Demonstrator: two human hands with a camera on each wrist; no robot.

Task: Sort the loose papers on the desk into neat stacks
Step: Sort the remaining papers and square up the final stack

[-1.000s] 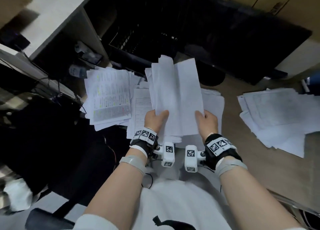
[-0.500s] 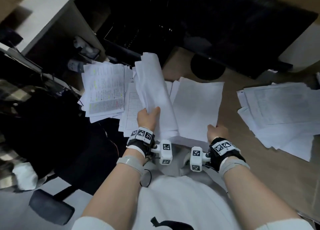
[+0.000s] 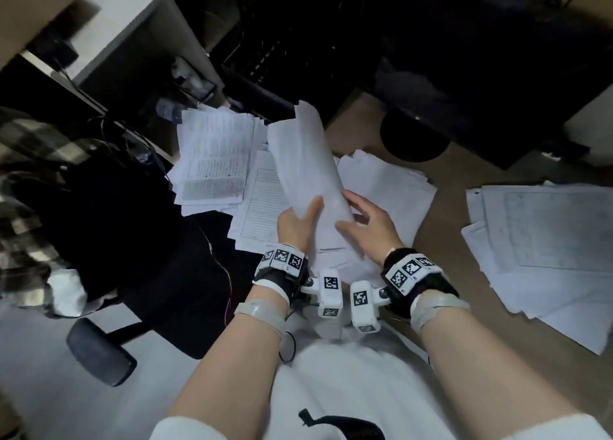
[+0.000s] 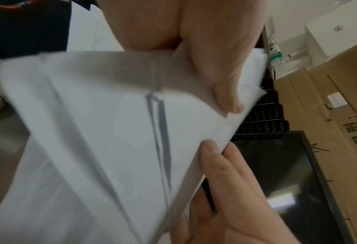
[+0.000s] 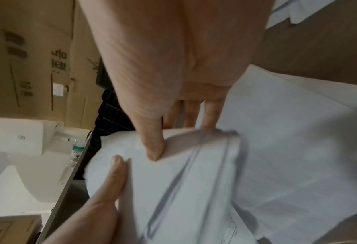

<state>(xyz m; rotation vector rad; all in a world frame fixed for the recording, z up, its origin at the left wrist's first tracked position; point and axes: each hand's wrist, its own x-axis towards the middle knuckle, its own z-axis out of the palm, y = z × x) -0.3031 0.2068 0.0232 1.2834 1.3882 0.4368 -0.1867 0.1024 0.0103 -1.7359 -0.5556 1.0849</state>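
A thick bundle of white paper sheets (image 3: 306, 171), bowed lengthwise into a loose curl, stands raised above the near edge of the brown wooden desk (image 3: 447, 247), its top end leaning away from the person. The left hand (image 3: 295, 225) grasps the bundle's lower left edge, thumb pressed on the front face and the other fingers behind it (the left wrist view shows that thumb (image 4: 221, 79) clamped over the sheets). The right hand (image 3: 370, 224) takes hold of the lower right edge, thumb (image 5: 152, 145) on the front and fingers reaching round the back. Beneath the bundle lies a flat pile of blank white sheets (image 3: 394, 194), and just left of it a ruled form page (image 3: 262, 204). Further left sits a stack of printed pages with coloured highlighting (image 3: 215, 161), hanging partly over the desk's edge. Well apart on the right is a fanned, untidy heap of white papers (image 3: 544, 250). A black round monitor base (image 3: 414, 138) stands behind the piles.
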